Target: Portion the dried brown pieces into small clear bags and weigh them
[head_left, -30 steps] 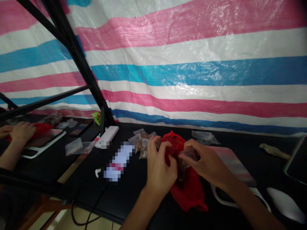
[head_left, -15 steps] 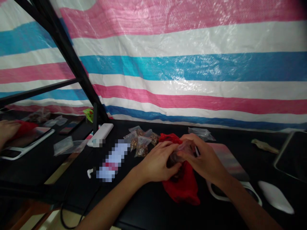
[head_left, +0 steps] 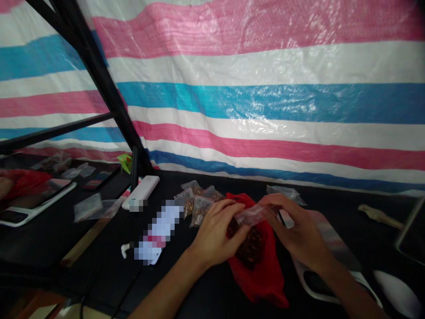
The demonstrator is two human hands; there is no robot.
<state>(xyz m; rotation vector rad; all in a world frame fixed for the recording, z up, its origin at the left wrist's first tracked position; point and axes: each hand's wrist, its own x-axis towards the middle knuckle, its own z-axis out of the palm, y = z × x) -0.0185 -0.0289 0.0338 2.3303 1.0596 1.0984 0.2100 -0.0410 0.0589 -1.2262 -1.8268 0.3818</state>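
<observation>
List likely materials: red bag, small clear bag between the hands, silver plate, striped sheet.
Red bag: thin matte plastic, perhaps fabric; soft crumpled folds.
Small clear bag: plastic film, glossy; see-through, creased.
Silver plate: probably metal, smooth semi-gloss; blurred pinkish reflections.
Striped sheet: likely woven plastic, glossy; fine weave texture, bright glints.

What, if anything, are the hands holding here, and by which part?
A small clear plastic bag, gripped at opposite sides by the left hand and right hand; which side opens is unclear.
</observation>
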